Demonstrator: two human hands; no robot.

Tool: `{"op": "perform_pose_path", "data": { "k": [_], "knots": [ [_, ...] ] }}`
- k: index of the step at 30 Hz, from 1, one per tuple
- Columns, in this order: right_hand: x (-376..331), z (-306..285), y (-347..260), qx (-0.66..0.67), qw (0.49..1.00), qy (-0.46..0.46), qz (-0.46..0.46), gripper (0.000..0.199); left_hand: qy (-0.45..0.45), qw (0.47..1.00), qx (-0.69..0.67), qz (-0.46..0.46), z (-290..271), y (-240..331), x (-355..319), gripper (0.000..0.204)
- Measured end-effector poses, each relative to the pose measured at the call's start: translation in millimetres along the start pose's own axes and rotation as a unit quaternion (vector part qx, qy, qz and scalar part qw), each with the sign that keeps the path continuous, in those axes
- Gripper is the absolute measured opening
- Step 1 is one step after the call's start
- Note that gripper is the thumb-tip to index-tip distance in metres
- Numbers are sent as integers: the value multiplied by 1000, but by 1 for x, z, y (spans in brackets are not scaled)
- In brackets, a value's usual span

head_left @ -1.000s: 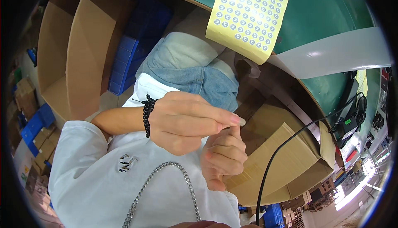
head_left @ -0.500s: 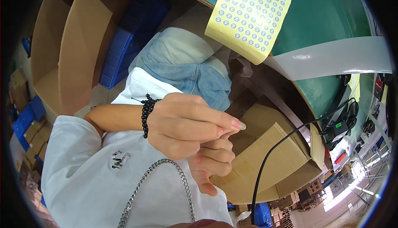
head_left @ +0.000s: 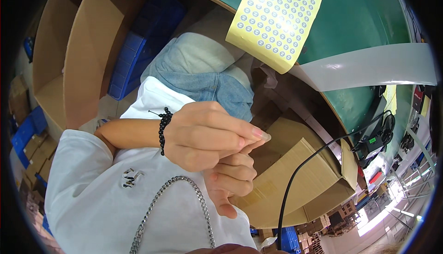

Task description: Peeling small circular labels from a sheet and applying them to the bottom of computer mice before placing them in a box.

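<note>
My left hand (head_left: pixel 198 136), with a black bead bracelet (head_left: pixel 164 130) on its wrist, is in front of my white shirt. Its thumb and index finger are pinched together, the tips pointing right. Just below and partly behind it is my right hand (head_left: pixel 233 175), fingers curled and thumb pointing down. The two hands meet at the fingertips. Whatever they pinch between them, if anything, is hidden or too small to make out. Beyond them, a yellow sheet of small round grey stickers (head_left: pixel 272 28) lies on the green table (head_left: pixel 355 18) and overhangs its edge.
An open cardboard box (head_left: pixel 286 175) stands to the right below the table, with a black cable (head_left: pixel 295 173) running across it. A translucent plastic strip (head_left: pixel 369 65) and a black adapter (head_left: pixel 371 141) lie on the table. Blue crates (head_left: pixel 127 60) and tall cardboard (head_left: pixel 87 46) stand at left.
Both hands stay pinched together at nearly the same spot, with the fingertips slightly lower left. The whole view has shifted a little.
</note>
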State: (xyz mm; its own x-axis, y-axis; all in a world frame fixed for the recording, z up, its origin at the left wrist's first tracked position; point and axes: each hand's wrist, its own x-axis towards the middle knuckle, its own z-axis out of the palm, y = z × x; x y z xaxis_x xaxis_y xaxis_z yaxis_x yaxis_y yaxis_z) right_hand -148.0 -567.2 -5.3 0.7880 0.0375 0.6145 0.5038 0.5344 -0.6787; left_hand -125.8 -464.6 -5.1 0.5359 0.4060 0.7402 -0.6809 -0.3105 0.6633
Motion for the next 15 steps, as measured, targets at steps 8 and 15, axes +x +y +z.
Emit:
{"op": "perform_pose_path", "data": {
  "k": [8,15],
  "knots": [
    [12,-8,2,-11,1000,-14,18,70,-72,981,-136,-120,-10,-17,11,23],
    [38,-33,-7,266,929,121,229,66,-202,901,-158,-349,-25,-16,33,12]
  ]
}}
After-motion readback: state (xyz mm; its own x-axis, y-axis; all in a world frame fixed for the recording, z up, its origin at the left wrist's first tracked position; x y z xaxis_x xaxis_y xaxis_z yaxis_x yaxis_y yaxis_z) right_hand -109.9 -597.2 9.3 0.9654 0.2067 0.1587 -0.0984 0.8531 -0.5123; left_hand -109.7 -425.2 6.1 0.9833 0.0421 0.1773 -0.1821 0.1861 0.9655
